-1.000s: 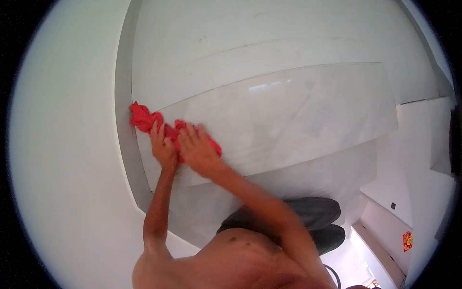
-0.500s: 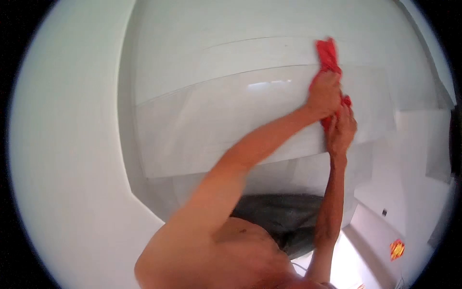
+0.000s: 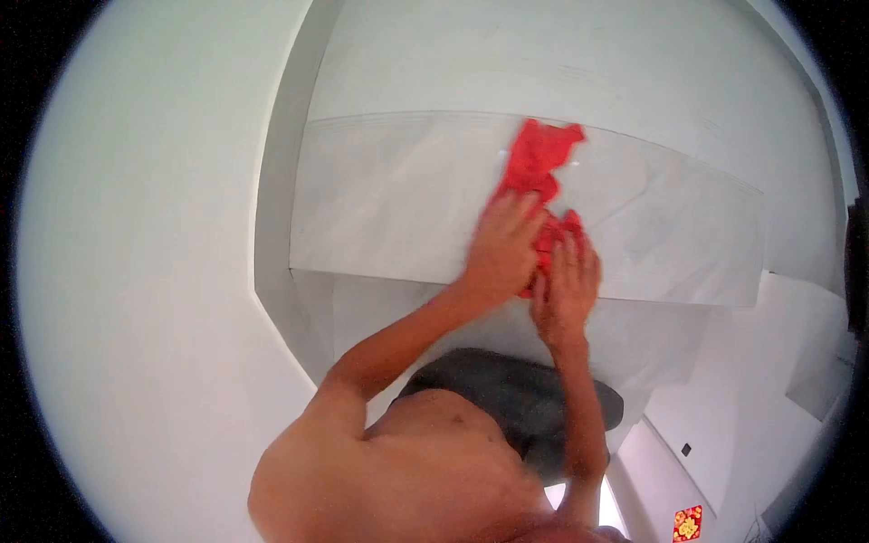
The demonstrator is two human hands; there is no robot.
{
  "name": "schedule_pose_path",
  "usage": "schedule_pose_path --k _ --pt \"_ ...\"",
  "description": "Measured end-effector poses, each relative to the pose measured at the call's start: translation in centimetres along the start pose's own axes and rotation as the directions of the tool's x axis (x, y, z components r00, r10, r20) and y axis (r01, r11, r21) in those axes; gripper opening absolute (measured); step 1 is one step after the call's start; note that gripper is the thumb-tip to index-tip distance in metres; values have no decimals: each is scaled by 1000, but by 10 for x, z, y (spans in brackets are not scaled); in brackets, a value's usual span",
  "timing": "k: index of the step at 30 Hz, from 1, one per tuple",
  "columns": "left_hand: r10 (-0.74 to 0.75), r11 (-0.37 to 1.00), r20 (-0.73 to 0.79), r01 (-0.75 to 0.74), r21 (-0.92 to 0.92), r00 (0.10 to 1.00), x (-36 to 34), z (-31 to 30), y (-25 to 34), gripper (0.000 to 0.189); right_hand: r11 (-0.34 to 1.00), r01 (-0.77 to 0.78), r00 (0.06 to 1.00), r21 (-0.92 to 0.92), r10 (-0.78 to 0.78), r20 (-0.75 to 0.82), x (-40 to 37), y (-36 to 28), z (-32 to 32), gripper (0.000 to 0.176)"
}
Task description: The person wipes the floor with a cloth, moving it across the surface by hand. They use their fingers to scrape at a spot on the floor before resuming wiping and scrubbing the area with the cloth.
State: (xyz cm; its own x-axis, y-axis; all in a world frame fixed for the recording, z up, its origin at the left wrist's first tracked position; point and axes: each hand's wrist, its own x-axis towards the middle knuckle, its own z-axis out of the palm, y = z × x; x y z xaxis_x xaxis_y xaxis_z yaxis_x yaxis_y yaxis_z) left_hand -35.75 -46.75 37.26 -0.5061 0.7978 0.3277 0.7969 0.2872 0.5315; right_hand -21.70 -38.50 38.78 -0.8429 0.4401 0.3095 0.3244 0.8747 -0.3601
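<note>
A crumpled red cloth lies on a pale, glossy stair tread or ledge, its upper end spread near the back edge. On the cloth's lower left part rests my left hand, fingers spread and pressing down. My right hand lies just to the right, fingers extended over the cloth's lower right part near the front edge. Both hands are flat on the cloth and close together; some cloth shows between them.
White walls stand at the left and back. Another pale step surface lies below the front edge. A red and gold decoration and a small dark object are at the lower right.
Both hands and the cloth have moved left across the surface. The cloth's upper end is now more spread out, and the fingers lie flatter. The camera view has shifted too.
</note>
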Motion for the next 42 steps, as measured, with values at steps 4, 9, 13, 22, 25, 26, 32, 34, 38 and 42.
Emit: schedule_pose_path --k 4,9,13,22,25,26,32,34,38,42 --pt "-175 984 -31 176 37 984 -50 -56 -73 55 977 160 987 144 -157 -33 31 -70 50 42" --pt "-189 982 -20 189 -3 982 -92 -116 -148 44 895 -19 990 446 -46 133 65 -154 98 39" --pt "-162 843 -165 223 490 973 -186 -181 -272 48 840 80 982 537 -159 103 62 -217 117 30" --pt "-205 961 -106 221 165 973 -87 -126 -174 54 967 103 992 233 -117 49 33 -157 73 37" --pt "-110 993 18 110 -31 994 -36 -51 -126 52 996 45 997 81 -41 -58 9 -86 76 43" --pt "-67 989 75 76 -124 995 -15 -31 -98 51 999 -12 991 50 18 -132 5 -64 75 42" --pt "490 868 201 -455 -199 848 81 103 17 41 939 -302 933 -164 255 -253 -40 67 13 41" --pt "536 840 184 -498 -216 824 101 149 47 38 909 -373 911 -188 320 -259 -53 101 -4 44" --pt "583 801 135 -539 -261 801 126 200 103 33 842 -503 809 -197 378 -450 -66 147 -21 39" --pt "639 751 146 -573 -328 755 131 209 87 35 753 -594 798 -281 511 -319 -59 136 -14 41"
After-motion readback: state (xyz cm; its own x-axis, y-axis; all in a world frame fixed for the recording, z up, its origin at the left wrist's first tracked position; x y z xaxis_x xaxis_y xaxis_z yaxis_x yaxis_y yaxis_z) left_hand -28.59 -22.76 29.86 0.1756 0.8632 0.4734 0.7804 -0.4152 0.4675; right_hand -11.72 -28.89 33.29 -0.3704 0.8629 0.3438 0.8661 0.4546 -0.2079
